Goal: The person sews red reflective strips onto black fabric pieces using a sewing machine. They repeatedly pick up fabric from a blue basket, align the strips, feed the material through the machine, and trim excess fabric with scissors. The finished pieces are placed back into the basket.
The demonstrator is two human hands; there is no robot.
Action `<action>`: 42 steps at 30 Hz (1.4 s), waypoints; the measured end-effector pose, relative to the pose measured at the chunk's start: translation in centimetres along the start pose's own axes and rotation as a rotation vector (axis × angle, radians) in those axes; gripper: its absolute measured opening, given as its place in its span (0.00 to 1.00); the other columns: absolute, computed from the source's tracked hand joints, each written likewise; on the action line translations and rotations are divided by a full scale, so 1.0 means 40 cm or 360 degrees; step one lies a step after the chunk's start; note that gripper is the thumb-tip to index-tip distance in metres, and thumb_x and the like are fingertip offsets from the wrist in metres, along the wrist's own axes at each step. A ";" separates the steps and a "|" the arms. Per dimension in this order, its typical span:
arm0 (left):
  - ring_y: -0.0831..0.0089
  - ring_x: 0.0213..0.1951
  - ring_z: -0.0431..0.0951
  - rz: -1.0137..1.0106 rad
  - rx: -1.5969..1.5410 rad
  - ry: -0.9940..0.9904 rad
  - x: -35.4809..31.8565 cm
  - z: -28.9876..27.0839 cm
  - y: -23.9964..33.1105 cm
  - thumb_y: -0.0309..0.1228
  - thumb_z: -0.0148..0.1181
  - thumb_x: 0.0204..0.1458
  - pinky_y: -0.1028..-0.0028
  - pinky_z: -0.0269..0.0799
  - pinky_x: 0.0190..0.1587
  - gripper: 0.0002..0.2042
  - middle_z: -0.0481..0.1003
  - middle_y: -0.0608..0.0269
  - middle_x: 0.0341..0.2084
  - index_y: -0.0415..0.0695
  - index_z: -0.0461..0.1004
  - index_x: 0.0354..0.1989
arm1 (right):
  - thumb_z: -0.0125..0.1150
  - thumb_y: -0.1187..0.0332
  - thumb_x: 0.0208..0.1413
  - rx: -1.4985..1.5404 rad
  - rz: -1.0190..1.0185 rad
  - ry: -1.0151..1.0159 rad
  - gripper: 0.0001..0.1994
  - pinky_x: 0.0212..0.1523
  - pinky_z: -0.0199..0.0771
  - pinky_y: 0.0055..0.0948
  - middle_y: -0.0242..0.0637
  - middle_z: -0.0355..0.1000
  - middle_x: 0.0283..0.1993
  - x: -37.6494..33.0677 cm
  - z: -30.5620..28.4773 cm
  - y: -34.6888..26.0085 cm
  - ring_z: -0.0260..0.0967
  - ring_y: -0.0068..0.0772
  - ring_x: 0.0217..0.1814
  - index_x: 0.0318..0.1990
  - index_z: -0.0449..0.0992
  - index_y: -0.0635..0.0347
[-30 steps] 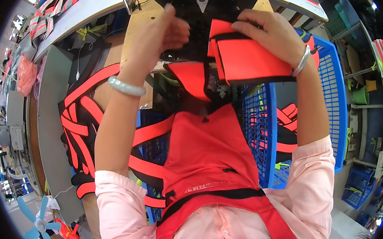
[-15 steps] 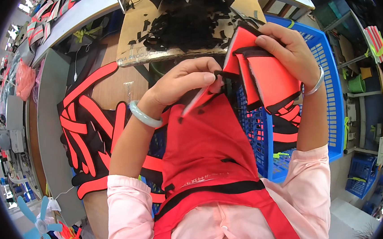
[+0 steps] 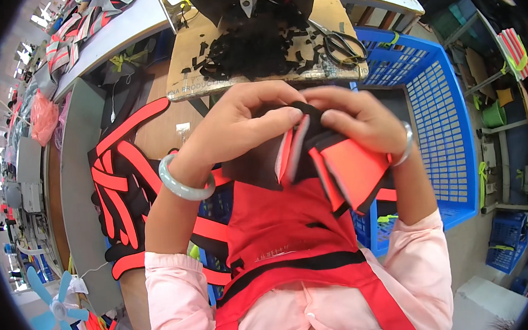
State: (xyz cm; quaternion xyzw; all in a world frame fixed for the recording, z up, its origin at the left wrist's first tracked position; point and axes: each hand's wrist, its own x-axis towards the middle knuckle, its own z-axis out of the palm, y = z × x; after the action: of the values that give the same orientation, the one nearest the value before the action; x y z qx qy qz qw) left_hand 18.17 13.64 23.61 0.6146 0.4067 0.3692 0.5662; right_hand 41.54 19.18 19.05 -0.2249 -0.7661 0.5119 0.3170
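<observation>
In front of my red apron, both hands hold folded fabric pieces (image 3: pixel 358 169) in bright orange-red with black edging. My left hand (image 3: pixel 251 119) is closed, its thumb and fingers pinching the upper edge of a dark piece that hangs open in a fold. My right hand (image 3: pixel 360 120) is closed around the top of the orange-red pieces, with its fingertips close to those of my left. The pinched edge itself is mostly covered by my fingers. Black-handled scissors (image 3: pixel 341 47) lie on the wooden table just beyond my right hand.
A dark machine (image 3: pixel 248 5) stands over black scraps (image 3: pixel 255 48) on the wooden table (image 3: pixel 183 84). Black-and-orange strips (image 3: pixel 120 195) are heaped at my left. A blue plastic basket (image 3: pixel 459 118) stands at my right, and a grey panel (image 3: pixel 80 198) rises at the far left.
My right hand has come down and left, away from the scissors, bringing the fabric pieces against my left hand. The dark side of the fabric now faces up at the left.
</observation>
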 end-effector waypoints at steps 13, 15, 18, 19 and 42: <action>0.70 0.21 0.59 0.0204 0.1241 0.0476 -0.002 -0.189 -0.032 0.36 0.53 0.62 0.71 0.59 0.26 0.16 0.62 0.59 0.16 0.36 0.68 0.26 | 0.58 0.57 0.58 -0.1490 -0.0119 0.0243 0.14 0.27 0.69 0.40 0.43 0.73 0.24 0.136 -0.067 -0.070 0.72 0.48 0.27 0.30 0.77 0.58; 0.52 0.22 0.65 0.0390 0.1496 0.0663 0.047 -0.220 -0.053 0.36 0.54 0.60 0.65 0.62 0.26 0.15 0.65 0.45 0.19 0.35 0.70 0.28 | 0.56 0.55 0.59 -0.1554 -0.0116 0.0262 0.16 0.28 0.69 0.41 0.43 0.73 0.24 0.187 -0.076 -0.021 0.72 0.48 0.27 0.30 0.78 0.58; 0.49 0.24 0.68 0.0349 0.1821 0.0636 0.107 -0.297 -0.068 0.39 0.54 0.59 0.63 0.63 0.27 0.16 0.69 0.45 0.20 0.35 0.72 0.30 | 0.54 0.53 0.61 -0.1584 -0.0011 0.0268 0.17 0.29 0.70 0.42 0.44 0.74 0.24 0.249 -0.087 0.030 0.72 0.50 0.28 0.31 0.79 0.58; 0.51 0.22 0.68 0.0333 0.1793 0.0631 0.122 -0.320 -0.073 0.42 0.54 0.60 0.63 0.64 0.27 0.18 0.69 0.47 0.19 0.35 0.74 0.31 | 0.53 0.52 0.62 -0.1610 0.0040 0.0251 0.19 0.29 0.70 0.43 0.45 0.74 0.24 0.269 -0.087 0.044 0.72 0.51 0.28 0.32 0.79 0.58; 0.80 0.30 0.72 -0.0017 0.1661 0.0591 0.257 -0.465 -0.099 0.44 0.52 0.62 0.77 0.68 0.38 0.19 0.74 0.62 0.26 0.38 0.77 0.45 | 0.52 0.51 0.61 -0.1661 0.0098 0.0391 0.18 0.36 0.73 0.44 0.45 0.76 0.30 0.393 -0.132 0.126 0.74 0.52 0.35 0.35 0.81 0.54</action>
State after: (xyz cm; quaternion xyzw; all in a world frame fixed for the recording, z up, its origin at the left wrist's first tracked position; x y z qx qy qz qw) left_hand 4.92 30.55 21.20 0.7361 0.6317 0.2181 0.1070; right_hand 34.44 34.96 19.82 -0.4333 -0.8690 0.0420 0.2353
